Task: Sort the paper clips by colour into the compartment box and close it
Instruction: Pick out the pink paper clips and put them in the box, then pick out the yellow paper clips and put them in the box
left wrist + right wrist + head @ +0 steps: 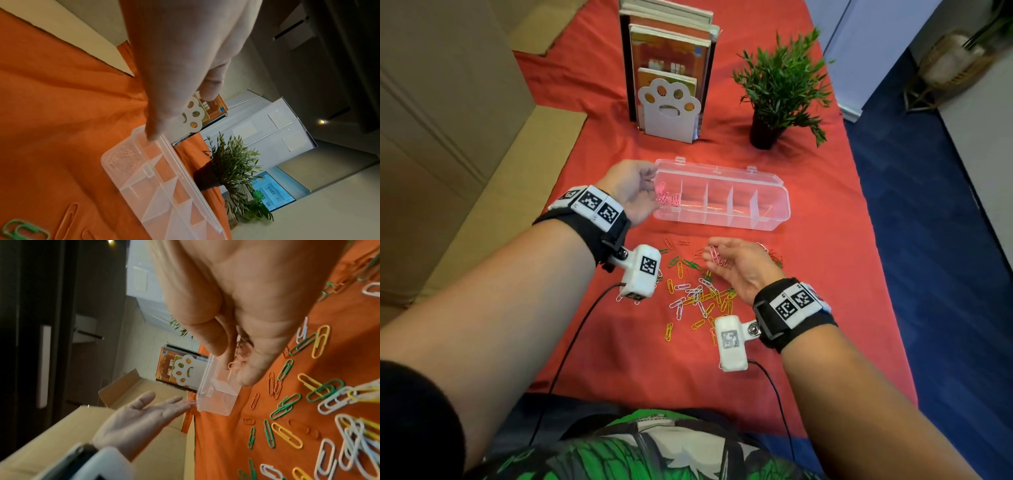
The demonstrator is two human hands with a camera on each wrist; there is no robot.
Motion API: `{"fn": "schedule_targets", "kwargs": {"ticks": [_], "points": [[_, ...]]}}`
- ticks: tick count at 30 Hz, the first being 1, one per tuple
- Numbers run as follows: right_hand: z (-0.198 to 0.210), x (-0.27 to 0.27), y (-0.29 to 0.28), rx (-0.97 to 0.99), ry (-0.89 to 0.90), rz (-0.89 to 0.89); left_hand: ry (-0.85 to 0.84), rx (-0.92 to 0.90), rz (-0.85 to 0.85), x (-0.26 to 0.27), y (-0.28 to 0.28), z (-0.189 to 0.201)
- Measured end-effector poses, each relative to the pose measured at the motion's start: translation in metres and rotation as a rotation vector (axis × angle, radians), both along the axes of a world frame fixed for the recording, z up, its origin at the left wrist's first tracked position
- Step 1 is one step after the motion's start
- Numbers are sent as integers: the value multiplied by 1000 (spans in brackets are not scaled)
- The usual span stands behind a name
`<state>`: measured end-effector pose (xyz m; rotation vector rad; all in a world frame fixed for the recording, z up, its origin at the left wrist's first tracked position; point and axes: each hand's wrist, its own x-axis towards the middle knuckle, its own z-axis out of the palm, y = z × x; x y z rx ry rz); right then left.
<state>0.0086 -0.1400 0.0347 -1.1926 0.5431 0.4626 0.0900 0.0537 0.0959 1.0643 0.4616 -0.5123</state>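
Note:
The clear compartment box (736, 212) lies open on the red cloth, its lid folded back. Several pink clips (667, 199) sit in its leftmost compartment; the other compartments look empty. My left hand (635, 192) is at the box's left end with straight fingers, and a fingertip (152, 134) touches the rim. My right hand (732, 265) hovers palm up in front of the box, above the loose pile of paper clips (698, 296). It cups a few pink clips (717, 257) between thumb and fingers (257, 363). The pile holds white, yellow, green and orange-red clips.
A paw-shaped bookend with books (669, 109) and a potted plant (780, 92) stand behind the box. Cardboard (482, 205) borders the cloth on the left. The table's right edge (873, 240) drops to blue floor.

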Motion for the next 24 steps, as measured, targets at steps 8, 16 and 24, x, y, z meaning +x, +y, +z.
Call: {"fn": "schedule_targets", "kwargs": {"ticks": [8, 16, 24], "points": [[5, 42, 21, -436, -137, 134, -41, 312, 150, -15, 5, -25], [11, 113, 73, -761, -340, 406, -62, 680, -2, -69, 35, -79], [12, 84, 65, -898, -411, 459, -203, 1039, -258, -104, 47, -105]]}}
